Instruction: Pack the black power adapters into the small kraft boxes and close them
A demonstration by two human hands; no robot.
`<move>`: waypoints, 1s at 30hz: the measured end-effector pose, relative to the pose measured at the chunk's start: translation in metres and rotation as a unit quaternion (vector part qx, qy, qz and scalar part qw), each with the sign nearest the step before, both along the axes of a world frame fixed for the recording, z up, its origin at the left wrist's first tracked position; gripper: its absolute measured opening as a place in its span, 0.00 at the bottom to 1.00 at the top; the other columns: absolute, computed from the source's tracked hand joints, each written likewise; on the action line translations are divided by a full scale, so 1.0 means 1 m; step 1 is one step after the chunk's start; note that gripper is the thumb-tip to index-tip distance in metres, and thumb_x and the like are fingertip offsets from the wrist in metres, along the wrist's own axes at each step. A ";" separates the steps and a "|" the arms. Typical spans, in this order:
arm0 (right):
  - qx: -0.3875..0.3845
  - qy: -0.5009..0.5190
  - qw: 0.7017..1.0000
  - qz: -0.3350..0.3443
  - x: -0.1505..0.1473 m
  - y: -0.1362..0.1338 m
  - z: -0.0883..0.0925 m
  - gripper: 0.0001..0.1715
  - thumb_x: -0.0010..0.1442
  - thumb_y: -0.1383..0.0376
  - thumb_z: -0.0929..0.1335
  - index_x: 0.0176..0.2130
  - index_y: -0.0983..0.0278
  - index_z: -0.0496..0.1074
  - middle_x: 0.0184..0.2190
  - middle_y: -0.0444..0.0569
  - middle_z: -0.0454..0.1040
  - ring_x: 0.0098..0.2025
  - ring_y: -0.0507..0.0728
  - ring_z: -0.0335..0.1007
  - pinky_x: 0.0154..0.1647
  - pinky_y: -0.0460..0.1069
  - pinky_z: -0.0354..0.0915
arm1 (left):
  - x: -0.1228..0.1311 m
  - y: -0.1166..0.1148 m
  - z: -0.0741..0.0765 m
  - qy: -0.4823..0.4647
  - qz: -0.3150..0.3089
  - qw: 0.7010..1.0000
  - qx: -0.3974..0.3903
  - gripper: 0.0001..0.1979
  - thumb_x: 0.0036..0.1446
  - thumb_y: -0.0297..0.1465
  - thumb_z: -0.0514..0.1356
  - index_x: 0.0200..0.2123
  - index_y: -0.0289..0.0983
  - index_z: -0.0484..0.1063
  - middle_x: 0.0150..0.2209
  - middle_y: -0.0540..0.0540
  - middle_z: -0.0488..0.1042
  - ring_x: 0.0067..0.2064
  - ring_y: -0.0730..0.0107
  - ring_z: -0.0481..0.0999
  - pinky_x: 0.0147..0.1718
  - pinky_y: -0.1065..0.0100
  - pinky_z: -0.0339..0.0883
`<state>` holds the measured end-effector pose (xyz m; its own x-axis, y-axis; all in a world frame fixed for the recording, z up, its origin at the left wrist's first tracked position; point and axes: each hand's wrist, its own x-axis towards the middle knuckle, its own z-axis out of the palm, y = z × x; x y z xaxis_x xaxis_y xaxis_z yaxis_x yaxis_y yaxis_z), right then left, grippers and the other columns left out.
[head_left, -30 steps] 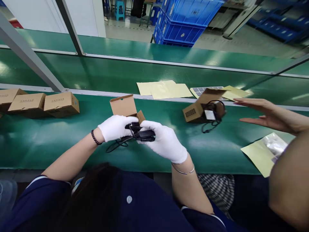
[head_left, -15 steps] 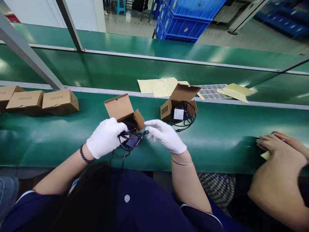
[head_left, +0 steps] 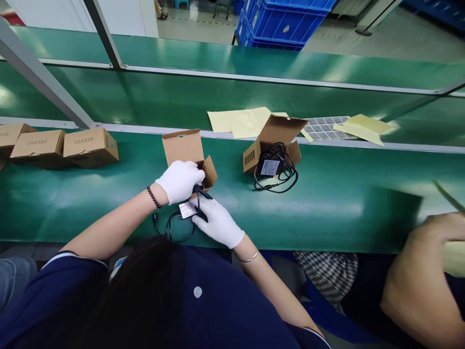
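My left hand (head_left: pixel 181 182), in a white glove, is closed on a bundled black cable (head_left: pixel 203 192) at the front of an open cardboard box (head_left: pixel 183 145). Its lid stands up, and my hand hides most of the inside. Just below, a black power adapter (head_left: pixel 187 210) with a white label is at the fingertips of my right hand (head_left: pixel 220 225), also gloved. Thumb and fingers close on its right edge and the cord there. A loose cord with a plug end (head_left: pixel 155 219) trails left on the green table.
Another open box (head_left: pixel 251 157) to the right holds a labelled adapter with coiled cable. Closed boxes (head_left: pixel 90 148) line the left. Yellow papers (head_left: pixel 250 122) and a label sheet (head_left: pixel 327 129) lie along the back ledge. A co-worker's arm (head_left: pixel 423 271) is at the right edge.
My left hand has moved up and right to the box mouth with the cable. My right hand has come down and left to the adapter, whose white label now shows. The co-worker's hands have shifted right.
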<state>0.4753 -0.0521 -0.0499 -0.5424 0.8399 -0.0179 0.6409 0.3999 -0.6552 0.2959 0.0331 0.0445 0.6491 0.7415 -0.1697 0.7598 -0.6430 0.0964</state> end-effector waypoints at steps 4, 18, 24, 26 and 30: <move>0.014 -0.094 0.995 0.012 -0.019 0.005 -0.002 0.34 0.59 0.56 0.74 0.61 0.63 0.71 0.55 0.59 0.78 0.53 0.66 0.76 0.52 0.57 0.69 | 0.003 -0.002 -0.011 -0.048 0.021 0.998 0.022 0.21 0.53 0.22 0.60 0.52 0.34 0.76 0.41 0.39 0.80 0.43 0.51 0.80 0.42 0.58 0.69; -0.143 0.322 0.914 -0.200 0.059 -0.002 0.008 0.37 0.53 0.54 0.78 0.56 0.58 0.65 0.50 0.53 0.79 0.47 0.60 0.81 0.46 0.56 0.77 | -0.027 -0.056 -0.016 -0.288 -0.102 0.947 0.099 0.19 0.59 0.17 0.51 0.44 0.39 0.77 0.61 0.36 0.75 0.44 0.63 0.79 0.46 0.58 0.73; 0.151 0.373 0.866 -0.297 0.060 0.004 0.037 0.23 0.60 0.51 0.73 0.51 0.49 0.64 0.46 0.49 0.79 0.48 0.64 0.81 0.46 0.64 0.77 | -0.026 -0.072 -0.013 -0.266 0.006 0.964 0.015 0.15 0.58 0.20 0.56 0.46 0.38 0.75 0.48 0.39 0.82 0.50 0.55 0.80 0.56 0.52 0.72; 0.206 0.365 0.871 -0.257 0.048 0.020 0.056 0.17 0.65 0.53 0.69 0.52 0.47 0.65 0.46 0.48 0.80 0.49 0.64 0.81 0.46 0.64 0.77 | -0.026 -0.072 -0.011 -0.276 0.023 0.961 -0.006 0.12 0.59 0.23 0.58 0.45 0.39 0.75 0.42 0.43 0.82 0.47 0.57 0.81 0.59 0.51 0.71; 0.186 0.243 0.943 -0.130 0.013 0.065 0.076 0.17 0.66 0.57 0.69 0.54 0.54 0.69 0.50 0.50 0.80 0.51 0.61 0.80 0.53 0.59 0.75 | -0.025 -0.070 -0.011 -0.312 -0.024 0.950 0.016 0.07 0.60 0.24 0.60 0.41 0.39 0.76 0.41 0.44 0.82 0.49 0.58 0.80 0.61 0.52 0.69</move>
<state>0.4883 0.0125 0.0257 -0.1854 0.8451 0.5015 0.4099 0.5303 -0.7421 0.2706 -0.0370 0.0333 0.6490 0.7070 0.2808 0.5317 -0.6856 0.4972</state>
